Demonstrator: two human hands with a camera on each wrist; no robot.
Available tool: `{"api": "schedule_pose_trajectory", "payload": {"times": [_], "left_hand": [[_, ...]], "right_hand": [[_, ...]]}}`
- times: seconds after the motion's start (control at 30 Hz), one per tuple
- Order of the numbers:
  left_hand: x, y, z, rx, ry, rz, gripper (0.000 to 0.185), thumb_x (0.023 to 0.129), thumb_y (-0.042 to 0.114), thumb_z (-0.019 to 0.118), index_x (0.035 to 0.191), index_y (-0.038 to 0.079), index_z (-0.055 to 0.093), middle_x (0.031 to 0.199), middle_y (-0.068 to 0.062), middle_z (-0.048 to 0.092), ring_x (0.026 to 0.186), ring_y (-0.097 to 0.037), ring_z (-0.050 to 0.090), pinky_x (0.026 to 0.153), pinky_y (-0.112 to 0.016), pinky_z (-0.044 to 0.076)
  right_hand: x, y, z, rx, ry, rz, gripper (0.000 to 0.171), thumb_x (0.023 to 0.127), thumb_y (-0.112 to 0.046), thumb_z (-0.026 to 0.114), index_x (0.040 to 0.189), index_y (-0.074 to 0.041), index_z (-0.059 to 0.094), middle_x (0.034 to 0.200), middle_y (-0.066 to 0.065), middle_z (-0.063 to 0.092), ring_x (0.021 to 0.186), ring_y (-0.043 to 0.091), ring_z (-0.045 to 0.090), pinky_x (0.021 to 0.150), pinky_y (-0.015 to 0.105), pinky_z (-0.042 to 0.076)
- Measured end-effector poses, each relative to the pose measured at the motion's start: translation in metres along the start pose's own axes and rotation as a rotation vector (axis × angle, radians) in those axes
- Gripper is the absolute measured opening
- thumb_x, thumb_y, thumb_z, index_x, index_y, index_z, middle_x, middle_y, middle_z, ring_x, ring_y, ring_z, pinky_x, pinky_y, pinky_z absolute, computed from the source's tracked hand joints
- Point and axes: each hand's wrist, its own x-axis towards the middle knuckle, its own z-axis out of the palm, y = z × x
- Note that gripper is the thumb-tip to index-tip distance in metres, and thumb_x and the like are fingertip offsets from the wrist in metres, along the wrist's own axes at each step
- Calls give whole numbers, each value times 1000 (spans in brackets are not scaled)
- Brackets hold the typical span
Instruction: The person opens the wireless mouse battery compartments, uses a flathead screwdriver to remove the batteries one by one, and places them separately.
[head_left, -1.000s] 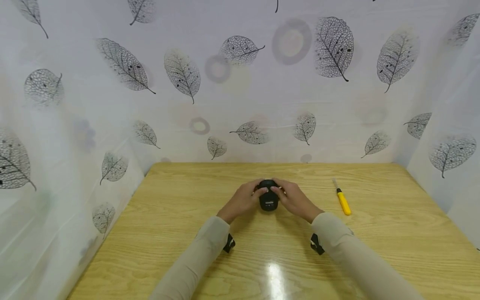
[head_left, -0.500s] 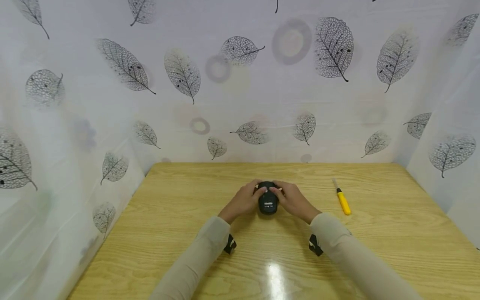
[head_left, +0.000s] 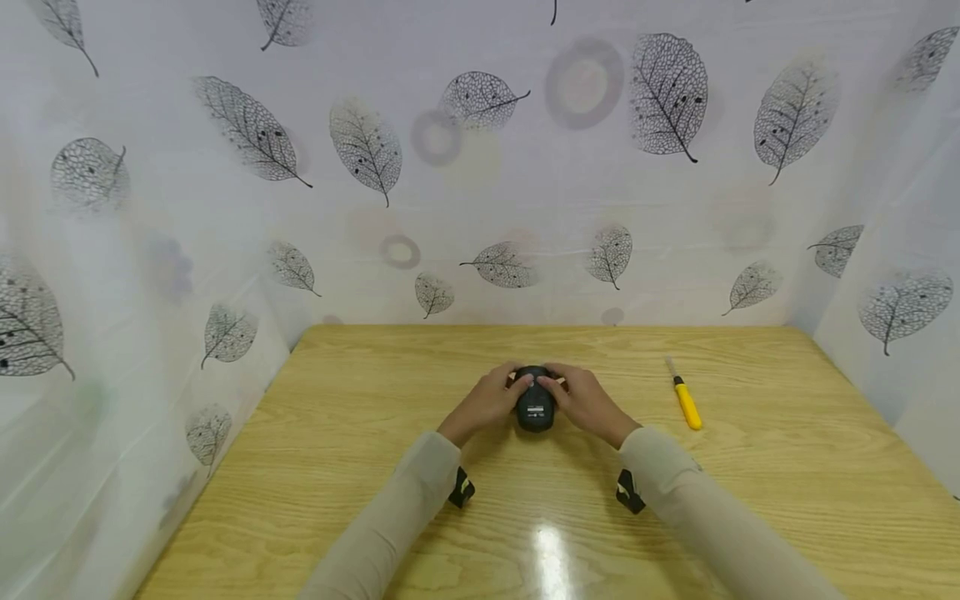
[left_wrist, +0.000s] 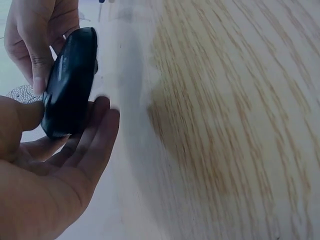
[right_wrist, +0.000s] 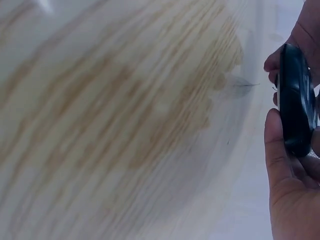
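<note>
A small black computer mouse (head_left: 535, 404) is held underside up just above the middle of the wooden table (head_left: 360, 483). My left hand (head_left: 487, 400) grips its left side and my right hand (head_left: 588, 402) grips its right side, both thumbs lying on the top end. In the left wrist view the mouse (left_wrist: 70, 82) stands on edge against my left hand (left_wrist: 60, 165), whose fingers cradle it from below. In the right wrist view the mouse (right_wrist: 296, 100) rests in my right hand (right_wrist: 290, 190), thumb along its near edge.
A tool with a yellow handle (head_left: 686, 402) lies on the table to the right of my hands, its tip pointing away. White sheets printed with leaves close off the back and both sides. Black wrist mounts (head_left: 460, 487) hang under my sleeves.
Both hands have drawn slightly toward me with the mouse, and the thumbs have shifted a little on it. The yellow-handled tool has not moved.
</note>
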Motion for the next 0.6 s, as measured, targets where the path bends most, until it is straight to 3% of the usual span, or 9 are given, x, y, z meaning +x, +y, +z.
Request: {"api": "schedule_pose_trajectory", "payload": {"times": [0.13,0.37,0.6], "left_hand": [[0,0,1,-48,12,-39,43,110,35,43,141,8,55,137,-15,58,121,-29,58,102,-48,49],[2,-2,2,-97,32,-50,42,110,33,44,143,8,56,141,-16,56,124,-30,58,102,-47,51],[4,-4,3,-101,38,-76,44,109,36,46,143,9,57,140,-15,57,123,-29,59,99,-45,53]], "right_hand": [[0,0,1,27,-1,14,35,106,-15,56,133,7,60,123,22,66,98,28,71,79,35,62],[-3,-1,0,113,-28,20,50,100,-7,64,145,7,48,144,27,52,88,25,73,68,33,62],[-4,-2,0,97,-36,-20,48,98,-3,66,142,7,52,139,26,56,82,19,71,63,29,61]]}}
